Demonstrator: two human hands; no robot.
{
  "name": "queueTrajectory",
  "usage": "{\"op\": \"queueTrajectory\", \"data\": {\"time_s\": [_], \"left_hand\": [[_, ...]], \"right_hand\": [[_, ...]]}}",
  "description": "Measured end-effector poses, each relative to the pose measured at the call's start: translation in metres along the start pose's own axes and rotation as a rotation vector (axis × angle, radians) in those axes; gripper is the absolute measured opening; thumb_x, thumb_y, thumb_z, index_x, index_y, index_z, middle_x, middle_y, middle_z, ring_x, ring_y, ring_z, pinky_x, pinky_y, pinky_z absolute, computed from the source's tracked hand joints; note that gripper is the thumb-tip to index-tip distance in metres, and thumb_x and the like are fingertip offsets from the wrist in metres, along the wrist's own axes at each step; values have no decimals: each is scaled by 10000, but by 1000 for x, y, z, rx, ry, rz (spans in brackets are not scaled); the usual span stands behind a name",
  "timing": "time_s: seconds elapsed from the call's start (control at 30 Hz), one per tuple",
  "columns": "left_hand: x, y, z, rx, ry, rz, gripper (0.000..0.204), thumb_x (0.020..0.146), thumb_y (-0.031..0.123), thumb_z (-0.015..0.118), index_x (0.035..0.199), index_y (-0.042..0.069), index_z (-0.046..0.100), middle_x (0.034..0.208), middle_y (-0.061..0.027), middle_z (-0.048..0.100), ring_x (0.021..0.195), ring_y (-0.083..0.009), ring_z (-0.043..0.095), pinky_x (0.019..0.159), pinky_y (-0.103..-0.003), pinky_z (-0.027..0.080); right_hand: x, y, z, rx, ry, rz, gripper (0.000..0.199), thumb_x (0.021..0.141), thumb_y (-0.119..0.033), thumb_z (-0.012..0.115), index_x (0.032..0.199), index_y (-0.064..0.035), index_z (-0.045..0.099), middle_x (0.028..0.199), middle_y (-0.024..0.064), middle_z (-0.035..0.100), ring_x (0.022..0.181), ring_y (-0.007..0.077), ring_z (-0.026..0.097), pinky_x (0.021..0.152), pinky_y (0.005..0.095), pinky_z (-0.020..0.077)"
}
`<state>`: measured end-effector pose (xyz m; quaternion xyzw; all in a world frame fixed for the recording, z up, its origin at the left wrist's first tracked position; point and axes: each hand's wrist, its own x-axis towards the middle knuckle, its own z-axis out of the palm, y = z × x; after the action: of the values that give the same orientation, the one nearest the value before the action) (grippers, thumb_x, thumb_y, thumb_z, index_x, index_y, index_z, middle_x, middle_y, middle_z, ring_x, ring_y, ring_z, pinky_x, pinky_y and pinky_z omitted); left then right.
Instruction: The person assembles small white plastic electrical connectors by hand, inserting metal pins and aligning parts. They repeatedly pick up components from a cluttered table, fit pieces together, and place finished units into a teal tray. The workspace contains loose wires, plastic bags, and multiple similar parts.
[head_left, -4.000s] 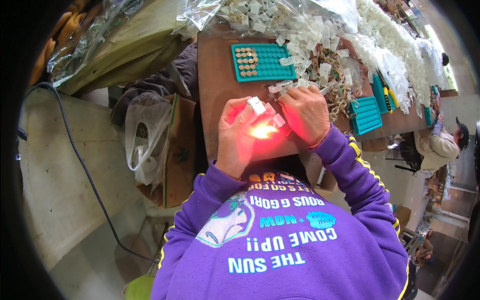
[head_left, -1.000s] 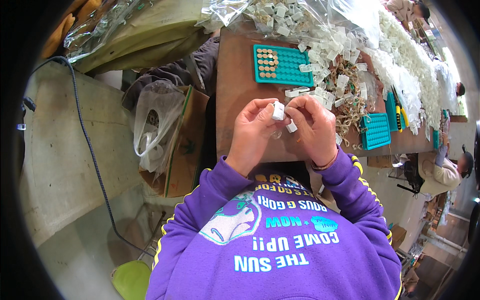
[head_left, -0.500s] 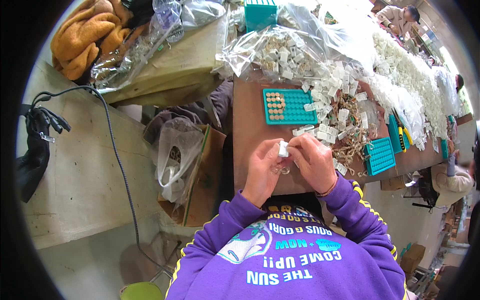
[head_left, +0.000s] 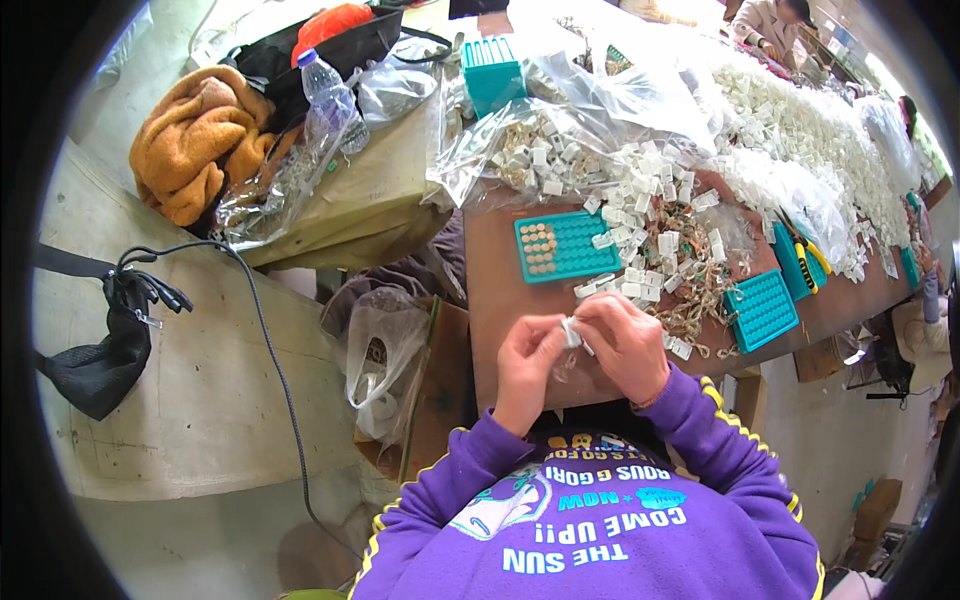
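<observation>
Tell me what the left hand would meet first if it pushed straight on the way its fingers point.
The left hand points right, at the small white plastic piece pinched between both hands; just behind it are the right hand's fingers. Depth there is hard to judge.

A clear plastic bag (head_left: 545, 140) of white parts lies at upper centre; a clear bottle (head_left: 330, 95) with a blue label stands upper left.

- Our left hand (head_left: 527, 362) is raised before our chest, fingers (head_left: 553, 340) pinched together.
- Our right hand (head_left: 628, 345) meets it fingertip to fingertip, both purple-sleeved forearms bent inward.
</observation>
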<state>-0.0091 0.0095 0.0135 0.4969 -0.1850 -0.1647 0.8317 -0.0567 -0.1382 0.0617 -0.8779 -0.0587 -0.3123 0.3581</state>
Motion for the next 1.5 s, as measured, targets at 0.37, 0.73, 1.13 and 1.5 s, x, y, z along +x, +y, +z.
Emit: {"op": "queueTrajectory", "data": {"time_s": [0.37,0.73,1.13,1.5], "left_hand": [[157,62,2,2072,-103,899,454,784,168,687,1226,94,612,1358,-136,557,1387,-299,400,1154,-550,221],[143,-15,40,1744,-429,606,237,793,243,733,972,99,671,925,-51,649,916,-245,627,819,-397,456],[118,40,11,412,-289,-102,294,885,143,720,1127,14,613,969,-58,696,872,-110,653,743,-251,512],[-6,27,0,-489,-42,-565,273,967,67,536,1232,10,505,1210,-170,618,1171,-291,594,1028,-385,473]], "right_hand": [[-52,0,-52,118,276,147,95,816,38,691,880,-6,636,794,119,656,718,240,663,647,311,519],[-68,18,-60,265,250,322,74,831,18,692,893,-8,661,781,104,661,673,203,659,614,283,514],[-52,32,-62,-141,112,282,79,824,-55,694,888,-42,650,827,110,652,756,303,647,655,368,513],[-19,67,-54,-758,-390,94,137,748,-187,707,779,-91,614,868,79,600,888,259,603,764,406,441]]}}
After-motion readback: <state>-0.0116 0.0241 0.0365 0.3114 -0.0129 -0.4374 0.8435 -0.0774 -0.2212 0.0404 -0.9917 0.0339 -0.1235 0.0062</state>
